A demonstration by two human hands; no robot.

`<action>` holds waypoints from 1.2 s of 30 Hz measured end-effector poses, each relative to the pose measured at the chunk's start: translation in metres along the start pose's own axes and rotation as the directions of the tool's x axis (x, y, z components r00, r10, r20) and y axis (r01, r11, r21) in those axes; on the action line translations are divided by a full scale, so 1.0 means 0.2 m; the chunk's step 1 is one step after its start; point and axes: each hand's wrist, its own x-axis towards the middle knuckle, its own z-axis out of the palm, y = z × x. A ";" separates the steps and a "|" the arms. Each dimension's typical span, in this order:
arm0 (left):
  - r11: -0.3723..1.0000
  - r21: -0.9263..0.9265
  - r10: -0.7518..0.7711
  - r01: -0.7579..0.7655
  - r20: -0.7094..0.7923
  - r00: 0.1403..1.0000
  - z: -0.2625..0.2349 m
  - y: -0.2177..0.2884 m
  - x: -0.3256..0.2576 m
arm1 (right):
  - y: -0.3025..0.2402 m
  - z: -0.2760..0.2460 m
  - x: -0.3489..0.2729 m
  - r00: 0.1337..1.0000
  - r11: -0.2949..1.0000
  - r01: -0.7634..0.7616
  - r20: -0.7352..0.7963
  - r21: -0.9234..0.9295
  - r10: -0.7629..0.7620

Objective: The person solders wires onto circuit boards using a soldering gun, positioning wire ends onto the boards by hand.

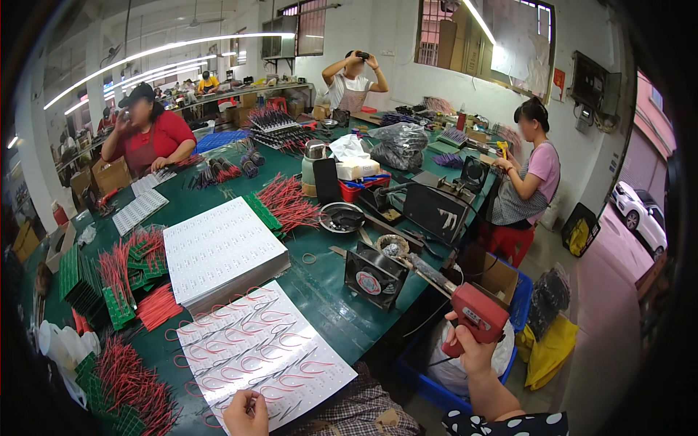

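My right hand (471,347) grips a red soldering gun (476,312) by its handle, off the table's right edge; its long metal tip points up-left toward a small black fan (373,276). My left hand (246,413) rests at the near edge of a white circuit panel (262,349) with red and black wire leads lying on it, fingers pinched on a thin wire or strand. A thick stack of white panels (218,251) lies just beyond it.
Green table (327,305) holds bundles of red wires (287,200), green circuit strips (94,287), a metal dish (340,216) and a black box (436,211). Blue crate (465,363) with a cardboard box sits below right. People work at left, back and right.
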 end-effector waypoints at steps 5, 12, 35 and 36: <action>0.999 0.005 0.037 -0.037 0.018 0.999 0.01 0.05 -0.02 | 0.03 0.04 -0.14 0.986 0.985 -0.143 0.103 0.099 0.132; 0.999 -0.022 0.043 -0.042 0.049 0.998 0.03 0.10 -0.01 | 0.12 0.15 -0.24 0.926 0.914 -0.358 0.194 0.190 0.322; 0.990 0.138 -0.019 0.030 -0.080 0.997 -0.01 -0.02 0.01 | 0.12 0.13 -0.38 0.829 0.849 -0.512 0.339 0.135 0.446; 0.995 0.074 -0.071 0.074 -0.043 0.997 -0.04 0.03 0.03 | 0.11 0.11 -0.41 0.832 0.867 -0.492 0.340 0.083 0.439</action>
